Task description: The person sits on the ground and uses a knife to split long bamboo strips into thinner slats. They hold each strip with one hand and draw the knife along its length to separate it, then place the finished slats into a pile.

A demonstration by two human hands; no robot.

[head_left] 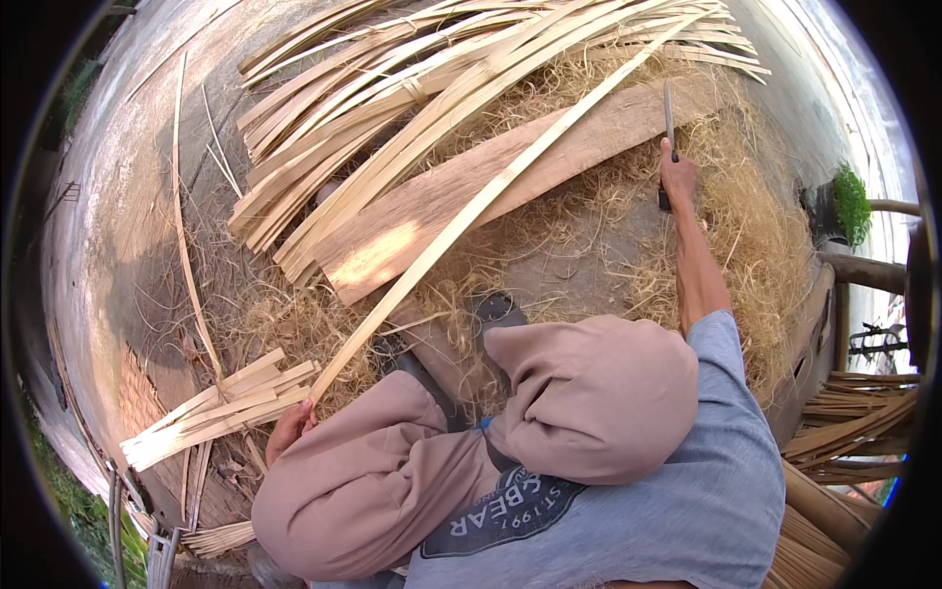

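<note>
My left hand (290, 430) is beside my left knee, its fingers closed round the near end of a long pale bamboo strip (465, 218). From there the strip slants up and to the right, across a wide wooden board (422, 216). My right arm is stretched far forward, and my right hand (677, 177) is closed on the handle of a knife (669, 110). The knife's blade points away from me, over the right end of the board. Some of the left hand's fingers are hidden behind the leg.
Bundled bamboo strips (334, 128) lie beyond the board. A smaller stack of strips (221, 412) rests left of my knee. Curly shavings (746, 226) cover the ground round the board. At the right stand a potted plant (850, 201) and more strips (859, 422).
</note>
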